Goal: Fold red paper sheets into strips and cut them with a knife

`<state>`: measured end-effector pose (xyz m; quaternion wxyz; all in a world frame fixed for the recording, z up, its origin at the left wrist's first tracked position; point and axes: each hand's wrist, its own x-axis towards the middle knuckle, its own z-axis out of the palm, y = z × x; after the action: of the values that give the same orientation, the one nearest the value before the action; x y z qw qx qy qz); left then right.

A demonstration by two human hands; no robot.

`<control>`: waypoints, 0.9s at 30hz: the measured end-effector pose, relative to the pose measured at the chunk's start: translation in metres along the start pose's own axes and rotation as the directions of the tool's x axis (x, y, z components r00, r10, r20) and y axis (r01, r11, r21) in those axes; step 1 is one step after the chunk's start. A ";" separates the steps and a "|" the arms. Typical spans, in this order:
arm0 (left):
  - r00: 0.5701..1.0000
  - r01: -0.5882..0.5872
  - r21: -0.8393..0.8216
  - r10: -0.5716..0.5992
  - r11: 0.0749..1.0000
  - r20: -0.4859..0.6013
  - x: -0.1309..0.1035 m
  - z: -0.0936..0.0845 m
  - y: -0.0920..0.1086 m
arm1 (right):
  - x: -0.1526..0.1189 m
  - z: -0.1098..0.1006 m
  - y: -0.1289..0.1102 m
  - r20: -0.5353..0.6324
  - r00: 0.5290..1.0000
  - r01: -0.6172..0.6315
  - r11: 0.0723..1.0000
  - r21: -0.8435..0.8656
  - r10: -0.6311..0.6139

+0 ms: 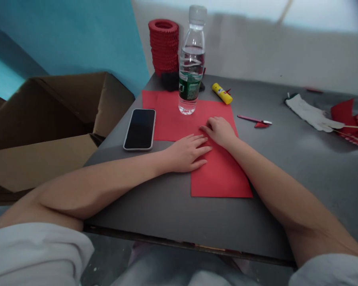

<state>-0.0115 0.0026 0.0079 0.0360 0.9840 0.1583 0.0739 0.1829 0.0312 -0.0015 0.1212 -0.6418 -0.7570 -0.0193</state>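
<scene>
Head view shows the left hand (187, 154), fingers spread and empty, seemingly steadying red paper (222, 182) at centre, which the bottle (191, 67) at twelve o'clock perhaps weights, while the right hand (220, 130) half-curls, its hold unclear.

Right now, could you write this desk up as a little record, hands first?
Left hand: fingers spread on the red paper
Right hand: fingers curled, on the red paper
On the paper: water bottle, upright
At its left edge: phone, partly overlapping it
Far right corner: yellow tube
Right of paper: pink pen-like tool, white glove
Left of desk: open cardboard box
</scene>
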 end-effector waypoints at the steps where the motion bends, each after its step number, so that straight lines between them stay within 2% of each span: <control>1: 1.000 0.004 -0.001 -0.004 1.000 0.004 0.000 0.000 0.000 | 0.000 -0.001 0.001 0.004 1.000 -0.007 1.000 -0.007 0.007; 9: 1.000 0.012 -0.006 -0.012 1.000 0.009 -0.001 -0.001 0.001 | 0.002 -0.002 0.011 0.030 0.999 -0.034 0.999 0.037 0.033; 27: 1.000 0.007 -0.013 -0.007 1.000 0.012 0.000 -0.001 0.001 | 0.002 -0.002 0.008 0.037 0.998 -0.048 0.998 0.027 0.047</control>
<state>-0.0115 0.0020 0.0085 0.0434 0.9836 0.1611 0.0691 0.1911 0.0343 -0.0001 0.1168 -0.6581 -0.7438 0.0057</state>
